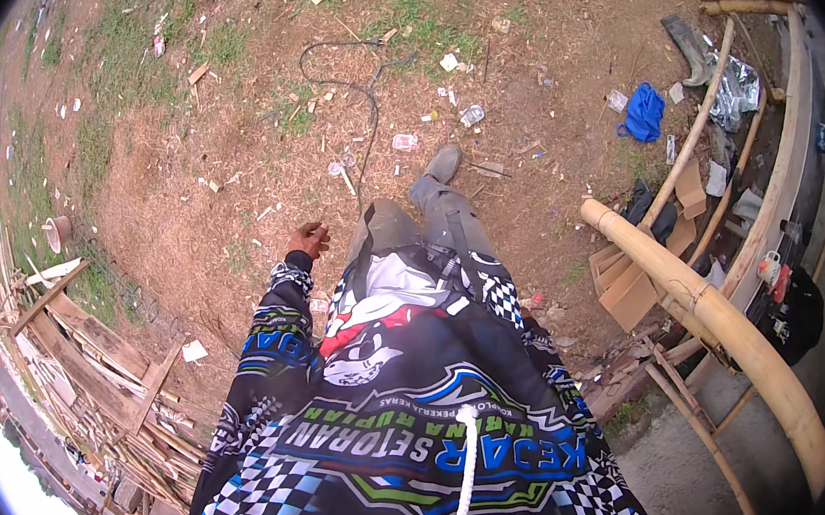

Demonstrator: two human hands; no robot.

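Observation:
My left hand (309, 240) hangs beside my left thigh, its fingers loosely bent and a little apart, with nothing visible in it. It touches nothing; littered ground lies below. My right arm (562, 369) hangs down along my right side in a patterned sleeve, and its hand is hidden behind my clothing. Grey trousers (452, 216) and one grey shoe (444, 163) show ahead, the foot stepping forward on the dirt.
A thick bamboo pole (699, 303) and a bamboo frame stand close on the right, with cardboard boxes (627, 292) and a blue bag (643, 113) nearby. A black cable (373, 123) snakes over the ground ahead. Stacked planks (87, 344) lie at left.

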